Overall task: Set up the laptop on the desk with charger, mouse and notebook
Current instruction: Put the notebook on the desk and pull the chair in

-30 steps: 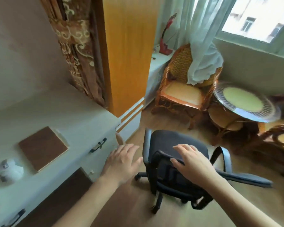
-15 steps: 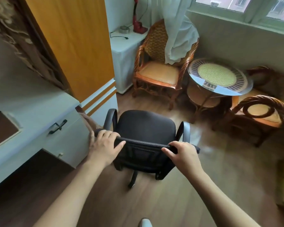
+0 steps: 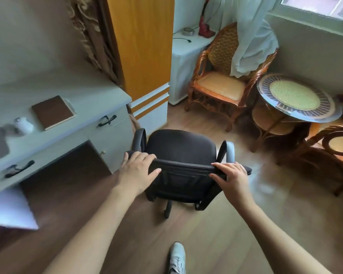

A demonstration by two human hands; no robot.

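- chair (image 3: 179, 147): black
- tabletop (image 3: 91, 95): pale grey, with black drawer handles (image 3: 107, 120)
- notebook (image 3: 53, 112): brown
- cabinet (image 3: 141, 42): orange, white-striped at the base
- floor (image 3: 216, 240): brown wood grain
- wicker chair (image 3: 222, 56): orange-brown weave
- curtain (image 3: 253, 40): sheer white
- shoe (image 3: 177, 258): light grey

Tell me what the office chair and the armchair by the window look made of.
Office chair: black woven fabric seat, matte; armrests look plastic, slightly glossy. Armchair: probably rattan or wicker, going by the woven back and varnished, twisted orange-brown frame.
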